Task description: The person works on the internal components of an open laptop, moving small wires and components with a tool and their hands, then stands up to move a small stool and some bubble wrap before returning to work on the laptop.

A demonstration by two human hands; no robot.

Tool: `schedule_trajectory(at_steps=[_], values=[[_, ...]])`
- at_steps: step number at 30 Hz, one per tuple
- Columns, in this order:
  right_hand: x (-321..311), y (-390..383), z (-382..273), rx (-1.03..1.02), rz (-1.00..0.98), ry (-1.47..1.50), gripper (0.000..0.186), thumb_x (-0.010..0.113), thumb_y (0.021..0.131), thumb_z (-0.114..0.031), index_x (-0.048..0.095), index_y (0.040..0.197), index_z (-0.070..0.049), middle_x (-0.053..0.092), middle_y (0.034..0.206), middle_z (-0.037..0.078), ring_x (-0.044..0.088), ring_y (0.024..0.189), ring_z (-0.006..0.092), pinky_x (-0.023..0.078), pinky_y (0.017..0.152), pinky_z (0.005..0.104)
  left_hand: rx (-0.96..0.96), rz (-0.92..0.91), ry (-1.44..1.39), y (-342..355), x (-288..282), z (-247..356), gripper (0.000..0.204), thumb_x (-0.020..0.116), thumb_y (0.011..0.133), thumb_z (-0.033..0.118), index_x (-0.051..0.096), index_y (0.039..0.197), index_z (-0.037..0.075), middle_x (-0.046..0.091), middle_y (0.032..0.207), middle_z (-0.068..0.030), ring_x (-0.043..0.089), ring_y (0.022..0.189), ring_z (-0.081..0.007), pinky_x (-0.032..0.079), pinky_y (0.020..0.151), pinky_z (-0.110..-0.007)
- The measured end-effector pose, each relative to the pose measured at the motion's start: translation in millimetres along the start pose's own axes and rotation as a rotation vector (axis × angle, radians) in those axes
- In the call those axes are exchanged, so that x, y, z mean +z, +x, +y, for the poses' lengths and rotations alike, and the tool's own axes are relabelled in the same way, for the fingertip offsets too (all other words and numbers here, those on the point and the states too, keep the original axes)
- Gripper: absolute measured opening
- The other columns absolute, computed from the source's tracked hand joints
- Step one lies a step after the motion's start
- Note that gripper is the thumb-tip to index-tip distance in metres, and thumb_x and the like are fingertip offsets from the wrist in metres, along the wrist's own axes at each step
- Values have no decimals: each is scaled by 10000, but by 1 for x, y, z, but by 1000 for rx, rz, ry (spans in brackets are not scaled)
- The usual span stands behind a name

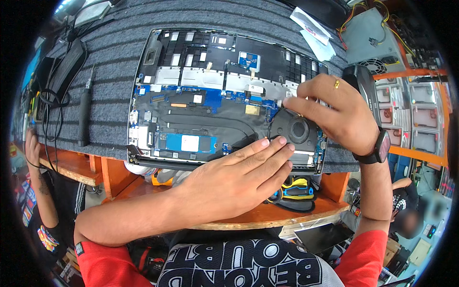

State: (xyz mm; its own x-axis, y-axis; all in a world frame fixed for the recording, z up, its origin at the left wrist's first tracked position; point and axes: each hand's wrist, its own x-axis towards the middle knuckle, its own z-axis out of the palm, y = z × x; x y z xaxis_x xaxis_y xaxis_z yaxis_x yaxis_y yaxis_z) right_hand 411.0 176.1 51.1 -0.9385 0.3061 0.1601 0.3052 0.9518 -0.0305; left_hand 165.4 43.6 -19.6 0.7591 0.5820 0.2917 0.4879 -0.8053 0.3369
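An opened laptop (215, 115) lies with its insides facing up, showing blue circuit board, black film and a round cooling fan (299, 130). My left hand (234, 184) rests on it, fingers stretched out flat with their tips at the fan's near left edge. My right hand (342, 110) is over the right side of the laptop, thumb and forefinger pinched together at the board's edge just above the fan. Whatever the pinch holds is too small and hidden to make out. A blue stick-shaped drive card (167, 143) sits in the laptop's near left part.
Left of the laptop, a dark screwdriver (85, 112) lies on the ribbed grey mat (112, 62), beside black cables. A metal power supply (375, 43) and white papers (311, 26) are at the far right. Another person's hand (32, 147) shows at the left edge. Tools lie on an orange shelf (224, 221) below.
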Motion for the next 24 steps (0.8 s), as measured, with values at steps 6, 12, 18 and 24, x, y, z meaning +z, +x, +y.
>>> schedule_trajectory(at_steps=[6, 12, 18, 24], values=[[12, -8, -2, 235, 230, 250, 265, 728, 940, -2, 726, 1197, -62, 688, 1050, 99, 706, 901, 322, 585, 778, 391, -25, -32, -63, 3, -7, 1, 406, 568, 1019, 204, 655, 1398, 88, 562, 1587, -151, 514, 1513, -299, 374, 1279, -500], [24, -12, -9, 442, 323, 173, 254, 683, 927, 29, 720, 1151, -85, 649, 1043, 102, 680, 908, 310, 558, 790, 405, -248, 341, 11, 32, -22, -16, 424, 879, 841, 321, 714, 1166, 103, 648, 1143, -69, 611, 957, -282, 416, 847, -420], [29, -17, -14, 409, 263, 70, 309, 677, 827, 88, 743, 1075, -85, 622, 1085, 97, 668, 969, 295, 564, 818, 396, -336, 298, 158, 48, -17, -26, 269, 853, 864, 209, 739, 1091, 120, 657, 1015, -28, 631, 939, -249, 406, 868, -409], [38, -20, -18, 368, 296, 172, 240, 690, 829, 2, 757, 1049, -66, 620, 1078, 96, 644, 983, 315, 539, 837, 439, -347, 321, 116, 54, -18, -26, 214, 842, 869, 155, 755, 1063, 132, 673, 1003, -9, 651, 939, -219, 408, 857, -395]])
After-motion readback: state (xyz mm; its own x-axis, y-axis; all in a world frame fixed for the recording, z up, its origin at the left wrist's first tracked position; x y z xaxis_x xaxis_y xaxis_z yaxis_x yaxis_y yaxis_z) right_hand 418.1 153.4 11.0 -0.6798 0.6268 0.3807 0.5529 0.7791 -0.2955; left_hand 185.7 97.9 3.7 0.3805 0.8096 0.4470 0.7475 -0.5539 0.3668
